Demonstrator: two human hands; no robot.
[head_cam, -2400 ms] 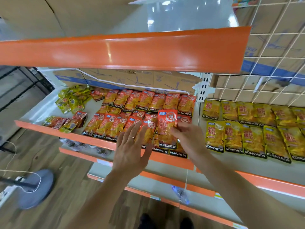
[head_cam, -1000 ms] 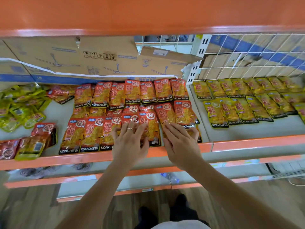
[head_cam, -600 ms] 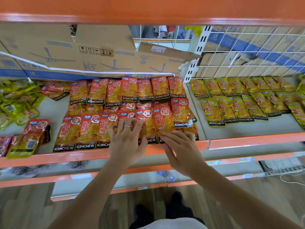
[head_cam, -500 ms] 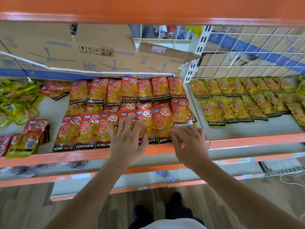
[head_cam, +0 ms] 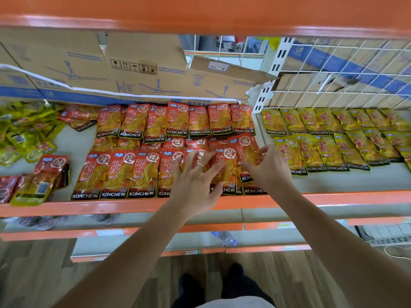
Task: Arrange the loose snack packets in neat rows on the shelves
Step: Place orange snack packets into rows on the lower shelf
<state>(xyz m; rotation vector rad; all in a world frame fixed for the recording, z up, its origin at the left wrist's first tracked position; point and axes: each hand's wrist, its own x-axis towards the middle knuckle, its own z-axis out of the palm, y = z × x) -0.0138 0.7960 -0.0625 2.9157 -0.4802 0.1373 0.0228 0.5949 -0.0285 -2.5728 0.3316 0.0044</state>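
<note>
Red KONCHEW snack packets lie in a back row [head_cam: 178, 118] and a front row [head_cam: 115, 174] on the grey shelf with an orange lip [head_cam: 111, 206]. My left hand [head_cam: 195, 181] rests flat with spread fingers on the front-row packets near the middle. My right hand [head_cam: 269, 167] pinches a tilted red packet [head_cam: 244, 147] between thumb and fingers at the right end of the rows. Loose yellow-green packets [head_cam: 22, 134] and a small pile of loose red packets [head_cam: 42, 174] lie at the shelf's left.
Yellow packets [head_cam: 322, 152] sit in rows on the adjoining right shelf before a white wire mesh [head_cam: 344, 70]. Cardboard boxes [head_cam: 144, 70] stand behind the red rows. An orange upper shelf [head_cam: 200, 12] hangs overhead. Lower shelves hold a water bottle [head_cam: 224, 237].
My right hand has moved from lying flat at the front edge up and right onto the tilted packet. My left hand has stayed on the front row.
</note>
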